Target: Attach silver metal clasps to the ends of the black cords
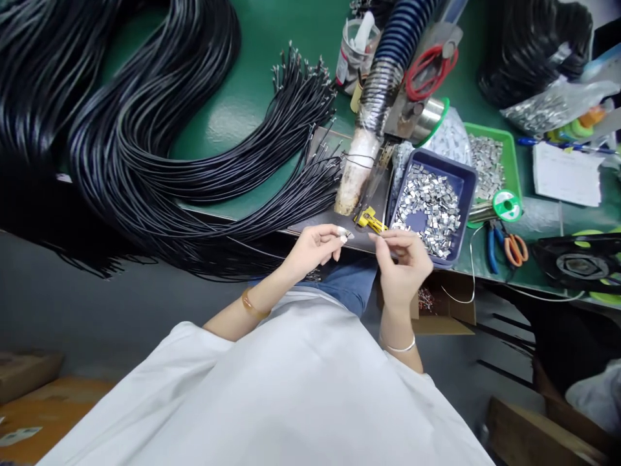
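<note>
My left hand (317, 247) is closed in a pinch near the table's front edge. Between its thumb and forefinger shows a small metal piece (348, 235), too small to name exactly. A short way to the right, my right hand (402, 262) also pinches, thumb against fingers; what its tips hold is too small to make out. The hands are apart. Just beyond them sits a yellow clamp-like part (371, 220). Beside the right hand stands a dark blue tray (466, 194) with many small metal shells (429, 207). Black cables (262, 220) with bare metal-tipped ends lie left of the hands.
A flexible hose (400, 42) with a wrapped end (356, 171) hangs over the work spot. To the right are a green tray (512, 162), a solder spool (507, 206), pliers (493, 246) and a black fan (582, 264). Below the edge is an open carton (453, 323).
</note>
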Tool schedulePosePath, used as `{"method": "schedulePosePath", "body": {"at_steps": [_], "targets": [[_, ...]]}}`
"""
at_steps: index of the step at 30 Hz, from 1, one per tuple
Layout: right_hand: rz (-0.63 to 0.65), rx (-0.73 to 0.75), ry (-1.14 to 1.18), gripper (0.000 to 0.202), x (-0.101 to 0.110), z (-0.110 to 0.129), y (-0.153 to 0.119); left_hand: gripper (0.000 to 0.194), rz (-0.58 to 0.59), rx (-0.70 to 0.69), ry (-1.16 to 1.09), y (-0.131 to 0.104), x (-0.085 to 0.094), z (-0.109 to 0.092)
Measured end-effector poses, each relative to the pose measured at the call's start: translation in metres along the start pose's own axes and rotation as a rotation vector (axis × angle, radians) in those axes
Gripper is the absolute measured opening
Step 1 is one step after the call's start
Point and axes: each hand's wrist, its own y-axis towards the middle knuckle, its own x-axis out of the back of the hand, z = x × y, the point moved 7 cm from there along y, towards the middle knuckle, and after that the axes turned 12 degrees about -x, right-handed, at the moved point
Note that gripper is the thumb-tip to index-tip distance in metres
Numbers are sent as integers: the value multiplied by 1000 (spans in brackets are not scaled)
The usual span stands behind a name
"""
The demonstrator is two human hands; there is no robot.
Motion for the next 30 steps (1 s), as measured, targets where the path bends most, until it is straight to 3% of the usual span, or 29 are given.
{"method": "schedulePosePath", "body": {"at_steps": [3, 10, 21, 25, 28, 30], "targets": [[35, 33, -29, 9, -16, -2, -7, 33, -9, -49, 36, 5, -5, -7], [276, -192, 181, 9, -36, -32, 2, 39, 36, -94, 109, 6, -10, -16], [298, -173, 167, 8, -31, -29, -1, 36, 117, -134, 209, 5, -10, -13], [253, -165, 189, 7, -28, -24, -1, 22, 52, -317, 400, -1, -10, -23], [322, -301, 323, 20, -36, -34, -1, 14, 12, -514, 530, -9, -13, -36], [385, -389, 384, 29, -43, -40, -3, 17, 27, -548, 538, -11, -14, -38]]}}
